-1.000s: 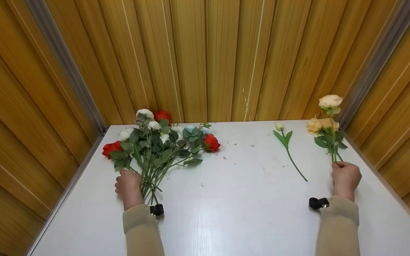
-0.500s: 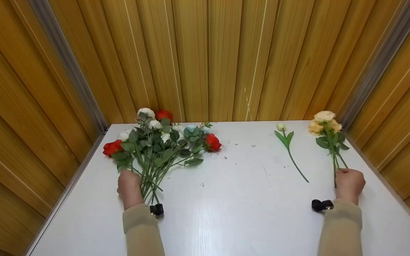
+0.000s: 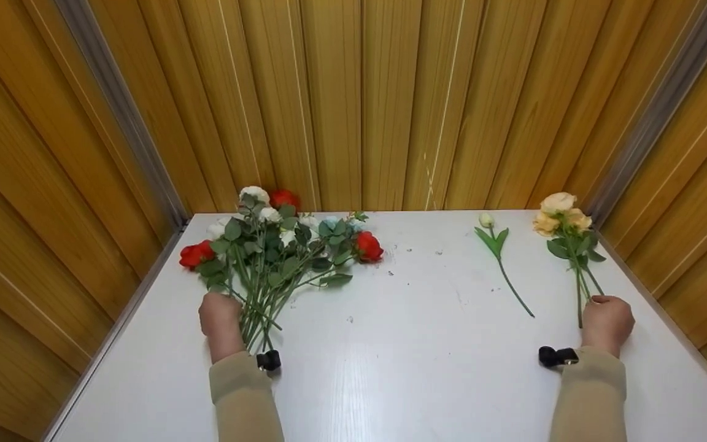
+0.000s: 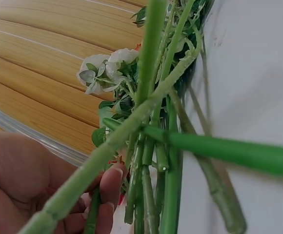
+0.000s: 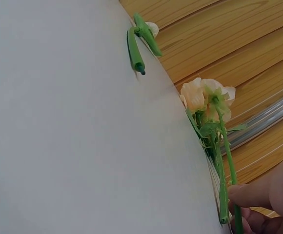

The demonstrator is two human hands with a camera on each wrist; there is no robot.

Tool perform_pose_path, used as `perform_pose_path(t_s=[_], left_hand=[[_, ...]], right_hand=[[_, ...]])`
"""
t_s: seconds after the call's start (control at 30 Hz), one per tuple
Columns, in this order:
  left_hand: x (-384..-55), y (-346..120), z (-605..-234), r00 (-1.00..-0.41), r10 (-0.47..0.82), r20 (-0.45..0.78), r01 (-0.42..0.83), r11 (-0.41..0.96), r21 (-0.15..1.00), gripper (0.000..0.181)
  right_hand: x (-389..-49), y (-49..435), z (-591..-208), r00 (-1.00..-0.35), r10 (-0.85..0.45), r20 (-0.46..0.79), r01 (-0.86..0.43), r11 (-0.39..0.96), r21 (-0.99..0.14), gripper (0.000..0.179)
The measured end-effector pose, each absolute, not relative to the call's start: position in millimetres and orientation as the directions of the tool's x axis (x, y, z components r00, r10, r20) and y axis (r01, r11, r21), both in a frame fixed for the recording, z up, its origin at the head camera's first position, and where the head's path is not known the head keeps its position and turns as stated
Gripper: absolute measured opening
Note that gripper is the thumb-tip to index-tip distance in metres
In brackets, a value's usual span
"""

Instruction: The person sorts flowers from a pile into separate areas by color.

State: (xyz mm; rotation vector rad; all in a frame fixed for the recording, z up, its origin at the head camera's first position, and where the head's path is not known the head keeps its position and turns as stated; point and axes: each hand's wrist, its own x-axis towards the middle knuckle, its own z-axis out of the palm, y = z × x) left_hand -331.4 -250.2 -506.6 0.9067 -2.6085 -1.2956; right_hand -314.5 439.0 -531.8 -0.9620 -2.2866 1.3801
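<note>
On the left of the table, several artificial flowers with red [image 3: 369, 247], white [image 3: 255, 195] and pale blue heads lie with their leafy stems crossing. My left hand [image 3: 220, 319] is at the near left of this bunch; in the left wrist view its thumb and fingers pinch a green flower stem [image 4: 93, 212]. At the right, my right hand [image 3: 608, 322] pinches the stem [image 5: 229, 161] of a cream rose [image 3: 558, 202]. The cream head overlaps peach-coloured flowers [image 3: 576, 219] lying by the table's back right corner. Their stems run down beside the hand.
A single white tulip [image 3: 501, 264] lies left of the peach flowers, its stem slanting toward the front. Wood-look panels [image 3: 384, 110] enclose the white table [image 3: 390, 368] at the back and sides. Small dark specks mark the tabletop near the red flower.
My right hand has come nearer and slightly right, and the cream rose has dropped from above the peach flowers to against them. The left hand stays almost in place at the bunch.
</note>
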Motion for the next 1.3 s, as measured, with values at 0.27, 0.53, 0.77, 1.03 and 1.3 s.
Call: perform_pose_path(t_s=[0.27, 0.53, 0.77, 1.03, 1.3], left_hand=[[-330.4, -243.9, -500.1, -0.804, -0.578, -0.142, -0.439, 0.415, 0.797, 0.020], [-329.2, -237.7, -489.1, -0.822, -0.555, -0.123, -0.371, 0.360, 0.856, 0.036], [-330.5, -228.9, -479.9, -0.834, -0.545, -0.089, -0.292, 0.299, 0.909, 0.038], [-332.3, -211.6, -472.2, -0.857, -0.514, 0.029, -0.157, 0.315, 0.936, 0.033], [-333.8, -184.9, -458.2, -0.883, -0.458, 0.103, -0.080, 0.363, 0.928, 0.031]], right_hand=[[-314.6, 437.9, -531.4, -0.721, 0.690, -0.058, 0.396, 0.342, -0.852, 0.043], [-316.5, 435.9, -527.4, -0.701, 0.713, -0.025, 0.419, 0.383, -0.823, 0.048], [-324.0, 424.7, -514.2, -0.687, 0.726, 0.031, 0.400, 0.414, -0.818, 0.047], [-337.3, 391.2, -493.2, -0.717, 0.679, 0.160, 0.289, 0.498, -0.818, 0.040], [-343.2, 342.5, -472.7, -0.815, 0.516, 0.263, 0.149, 0.625, -0.766, 0.033]])
